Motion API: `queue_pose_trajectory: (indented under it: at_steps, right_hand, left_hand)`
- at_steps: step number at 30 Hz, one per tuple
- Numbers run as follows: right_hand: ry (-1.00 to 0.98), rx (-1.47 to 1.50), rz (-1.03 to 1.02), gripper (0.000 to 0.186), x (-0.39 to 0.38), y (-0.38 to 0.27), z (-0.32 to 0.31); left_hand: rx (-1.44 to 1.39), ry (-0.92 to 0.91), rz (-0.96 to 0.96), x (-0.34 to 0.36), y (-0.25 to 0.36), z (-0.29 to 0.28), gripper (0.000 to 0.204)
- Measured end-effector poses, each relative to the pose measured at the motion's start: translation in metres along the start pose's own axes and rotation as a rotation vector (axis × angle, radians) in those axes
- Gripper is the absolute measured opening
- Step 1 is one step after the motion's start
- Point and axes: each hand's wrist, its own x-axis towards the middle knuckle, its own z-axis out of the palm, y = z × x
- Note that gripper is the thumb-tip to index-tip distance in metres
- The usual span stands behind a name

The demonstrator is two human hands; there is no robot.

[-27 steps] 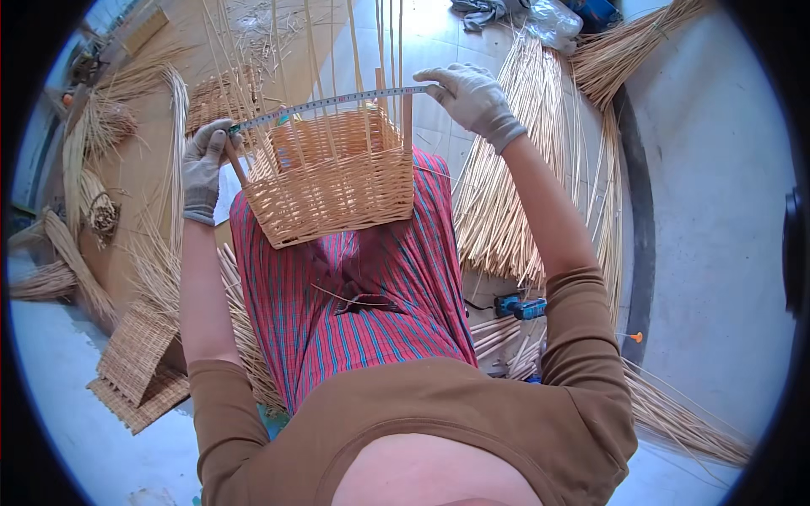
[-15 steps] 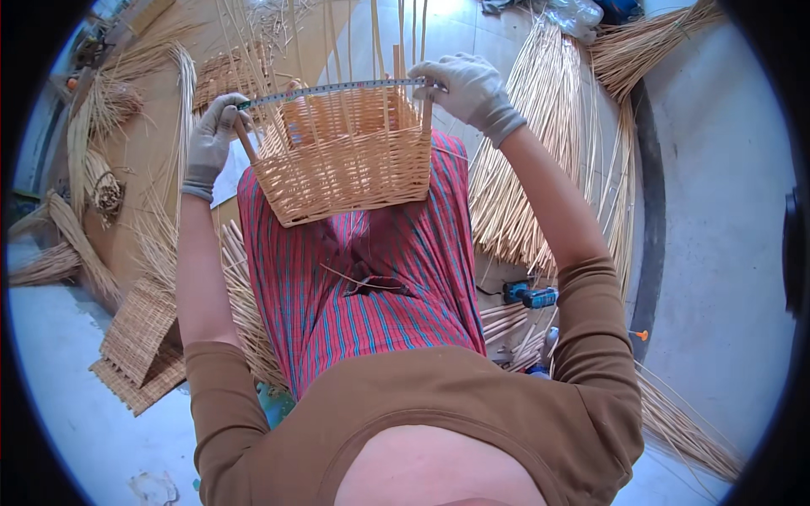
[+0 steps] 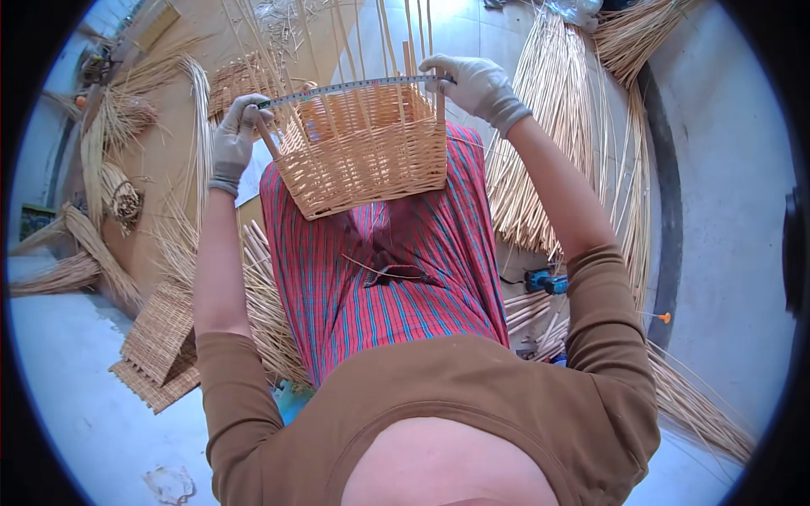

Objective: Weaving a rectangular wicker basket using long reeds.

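A pale woven wicker basket [image 3: 361, 164] rests on red-striped cloth [image 3: 388, 312] over my lap, with tall loose stakes rising from it. A measuring tape [image 3: 354, 85] stretches across its top between the two corner posts. My left hand [image 3: 239, 135], in a light grey glove, is closed on the tape's left end at the left post. My right hand [image 3: 472, 88], also gloved, pinches the tape's right end at the top of the right post. The fingertips there are partly hidden.
Long bundles of cane [image 3: 540, 143] lie at the right, more [image 3: 105, 253] at the left. Woven mats [image 3: 152, 337] lie at lower left, another woven piece [image 3: 236, 84] behind the basket. A blue power tool [image 3: 544, 282] sits among sticks right of my lap.
The basket, tape and both hands appear higher and farther right in the picture, and the surroundings have shifted similarly. Both hands keep their hold on the stretched tape.
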Motion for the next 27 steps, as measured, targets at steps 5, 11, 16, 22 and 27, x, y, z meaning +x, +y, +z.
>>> queue_pose_trajectory:
  at_steps: [5, 11, 16, 22, 27]
  right_hand:
    - [0.081, 0.438, 0.090, 0.026, -0.051, -0.006, 0.024]
    - [0.074, 0.925, 0.400, 0.028, -0.124, 0.011, 0.090]
    - [-0.455, 0.349, 0.090, 0.022, -0.191, -0.036, 0.082]
    - [-0.233, 0.454, -0.056, 0.035, -0.149, -0.061, 0.071]
    - [0.360, 0.808, -0.003, 0.066, -0.026, -0.076, 0.069]
  left_hand:
    - [-0.619, 0.409, -0.203, -0.050, -0.007, 0.056, 0.074]
    - [-0.323, 0.351, -0.250, -0.096, -0.032, 0.113, 0.080]
    - [0.524, 0.574, -0.221, -0.104, -0.014, 0.123, 0.067]
    - [0.354, 0.285, 0.005, -0.060, 0.074, 0.175, 0.072]
    - [0.544, 0.120, -0.252, -0.030, 0.059, 0.195, 0.088]
